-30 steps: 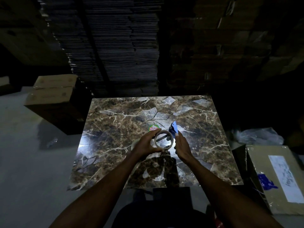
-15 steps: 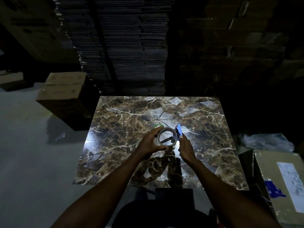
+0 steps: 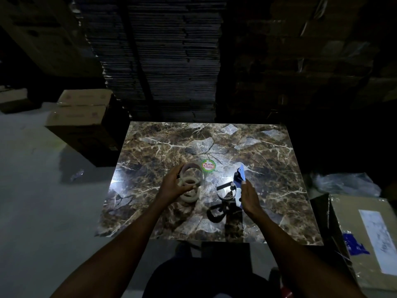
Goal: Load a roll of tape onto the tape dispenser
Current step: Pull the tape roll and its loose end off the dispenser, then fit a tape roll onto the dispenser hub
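My left hand (image 3: 173, 187) grips a pale tape roll (image 3: 190, 182) just above the marble tabletop (image 3: 270, 168). More pale ring shapes show right behind and below it; I cannot tell whether they are other rolls or reflections. My right hand (image 3: 249, 197) holds a blue tape dispenser (image 3: 240, 178) upright. Its round metal roll holder (image 3: 226, 191) faces left and has nothing on it. A hand's width of gap separates the roll from the dispenser. A dark shadow of the dispenser (image 3: 217, 212) lies on the glossy top.
A round red and green sticker (image 3: 208, 166) sits on the tabletop behind the hands. Cardboard boxes (image 3: 79, 117) stand on the floor to the left. A taped box (image 3: 365, 233) and a plastic bag (image 3: 343, 183) are on the right. Tall stacks of flat cardboard (image 3: 161, 61) rise behind the table.
My hands have come apart. The left hand moved left with the roll, off the dispenser, and the dispenser's holder now shows bare in the right hand.
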Demonstrator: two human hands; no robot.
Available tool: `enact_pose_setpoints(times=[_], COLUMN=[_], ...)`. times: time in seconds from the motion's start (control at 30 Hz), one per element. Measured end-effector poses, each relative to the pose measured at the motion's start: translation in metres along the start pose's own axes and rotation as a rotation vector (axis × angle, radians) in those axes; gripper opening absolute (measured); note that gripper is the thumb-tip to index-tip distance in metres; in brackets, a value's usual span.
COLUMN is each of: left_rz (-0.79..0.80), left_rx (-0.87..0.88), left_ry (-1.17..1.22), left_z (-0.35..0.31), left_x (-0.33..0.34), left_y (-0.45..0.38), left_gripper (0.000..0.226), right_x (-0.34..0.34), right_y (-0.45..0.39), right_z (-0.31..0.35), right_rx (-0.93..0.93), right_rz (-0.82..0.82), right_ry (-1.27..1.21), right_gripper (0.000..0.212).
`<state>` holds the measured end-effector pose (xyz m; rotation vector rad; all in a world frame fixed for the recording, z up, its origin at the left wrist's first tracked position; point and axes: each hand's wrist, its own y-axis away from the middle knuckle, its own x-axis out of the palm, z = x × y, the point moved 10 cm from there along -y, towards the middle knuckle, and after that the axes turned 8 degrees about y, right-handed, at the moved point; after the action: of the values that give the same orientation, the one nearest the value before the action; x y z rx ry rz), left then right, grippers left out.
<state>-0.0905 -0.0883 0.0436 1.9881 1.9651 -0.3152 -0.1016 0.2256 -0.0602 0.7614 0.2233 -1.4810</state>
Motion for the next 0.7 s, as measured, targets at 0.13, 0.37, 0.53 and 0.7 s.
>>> enact_pose_setpoints(times=[0.13,0.37,0.53,0.7], left_rz=[-0.062,-0.055,-0.033,0.026], left_rx=[-0.060,-0.173,-0.202,-0.164], left_ry=[-0.028,-0.058,-0.018,0.004], left_z=[0.034,0.093,0.117,0.126], left_x=[-0.024,-0.043,-0.047,-0.046], left_y=[0.007,0.033,0.046,0.059], left_gripper=[0.076,0.092,0.085,0.067], right_x=[0.004,-0.002,0.007,0.008], right_y=[0.007,0.043,0.047,0.054], right_z=[-0.007,0.020,0.012,0.009], right_rx=[0.079,0.144,0.162,0.206], right_rz=[0.018,0.020,0.023,-0.033], right_ry=[-0.005,0.025,0.021,0.034], right_gripper=[0.083,0.051,0.052,0.051])
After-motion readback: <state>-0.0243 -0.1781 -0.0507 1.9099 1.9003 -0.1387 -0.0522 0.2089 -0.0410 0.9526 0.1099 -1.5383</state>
